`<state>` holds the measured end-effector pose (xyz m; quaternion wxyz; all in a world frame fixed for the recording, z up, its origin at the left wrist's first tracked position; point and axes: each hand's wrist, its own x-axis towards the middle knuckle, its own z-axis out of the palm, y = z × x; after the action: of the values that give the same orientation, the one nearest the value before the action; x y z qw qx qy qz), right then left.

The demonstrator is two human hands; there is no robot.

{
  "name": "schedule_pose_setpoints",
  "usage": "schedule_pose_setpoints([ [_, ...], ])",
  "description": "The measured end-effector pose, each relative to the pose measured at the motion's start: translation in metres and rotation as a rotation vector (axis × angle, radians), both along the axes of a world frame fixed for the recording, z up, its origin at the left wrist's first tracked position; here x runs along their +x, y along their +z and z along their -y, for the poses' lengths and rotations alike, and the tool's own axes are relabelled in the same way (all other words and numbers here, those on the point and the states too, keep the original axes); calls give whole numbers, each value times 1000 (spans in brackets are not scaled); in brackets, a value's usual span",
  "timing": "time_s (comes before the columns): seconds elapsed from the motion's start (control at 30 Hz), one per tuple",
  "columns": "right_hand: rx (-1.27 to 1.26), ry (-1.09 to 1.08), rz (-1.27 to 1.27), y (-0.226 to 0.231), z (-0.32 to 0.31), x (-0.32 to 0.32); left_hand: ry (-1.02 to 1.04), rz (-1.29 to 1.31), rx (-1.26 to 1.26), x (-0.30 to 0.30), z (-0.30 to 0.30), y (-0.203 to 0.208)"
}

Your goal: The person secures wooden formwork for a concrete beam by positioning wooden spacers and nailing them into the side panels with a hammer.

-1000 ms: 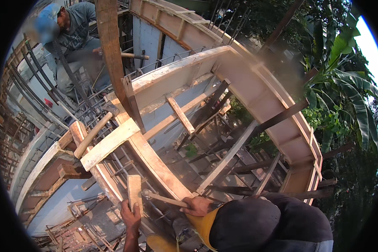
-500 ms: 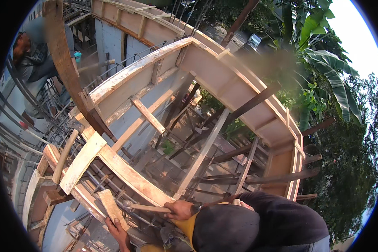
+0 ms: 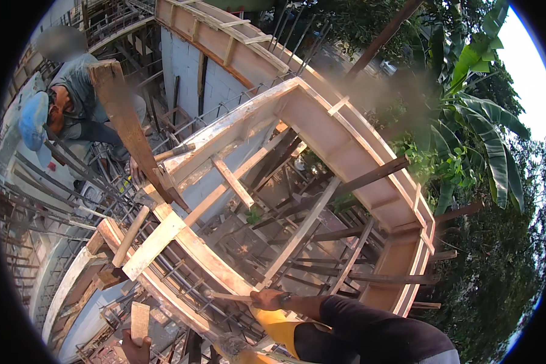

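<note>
My left hand [image 3: 136, 350], low in the view, grips a short flat piece of wood [image 3: 140, 323] that stands up from its fingers. Below the curved formwork my right hand [image 3: 267, 299] is closed around the handle of a hammer [image 3: 232, 296], which points left over the steel bars; its head is hard to make out against them. Between and beyond my hands run two curved form boards, the inner one [image 3: 215, 258] and the outer one [image 3: 158, 295], with rebar [image 3: 188, 276] between them. A wide wooden cleat [image 3: 155, 244] bridges both boards.
A co-worker [image 3: 82, 100] bends over rebar at upper left, beside an upright plank [image 3: 124, 115]. Deep formwork panels [image 3: 340, 148] curve round an open drop crossed by timber braces [image 3: 303, 233]. Banana leaves [image 3: 485, 127] hang at right.
My left hand has moved left and down, carrying the wood piece away from the hammer. The view has shifted, and the co-worker shows more fully. My right hand still holds the hammer.
</note>
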<state>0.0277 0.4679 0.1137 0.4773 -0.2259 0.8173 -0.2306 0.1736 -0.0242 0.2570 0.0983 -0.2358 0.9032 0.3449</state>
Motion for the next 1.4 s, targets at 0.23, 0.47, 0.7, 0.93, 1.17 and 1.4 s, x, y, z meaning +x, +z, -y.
schedule_pose_setpoints([
  [0.23, 258, -136, -127, 171, -26, -63, 103, 379, -265, 121, -16, 130],
  [0.47, 550, -502, -80, 389, -100, -33, 90, 332, 20, 62, -90, 235],
  [0.7, 723, -925, 135, 475, -175, 110, 154, 288, 420, -9, -121, 322],
  [0.93, 677, -1011, 313, 534, -191, 234, 11, 310, 546, -62, -124, 377],
  [1.17, 599, -1288, 444, 557, -147, 328, -478, 468, 478, -115, -191, 477],
  [1.4, 418, -1429, 656, 584, -126, 316, -551, 538, 132, -115, -211, 534],
])
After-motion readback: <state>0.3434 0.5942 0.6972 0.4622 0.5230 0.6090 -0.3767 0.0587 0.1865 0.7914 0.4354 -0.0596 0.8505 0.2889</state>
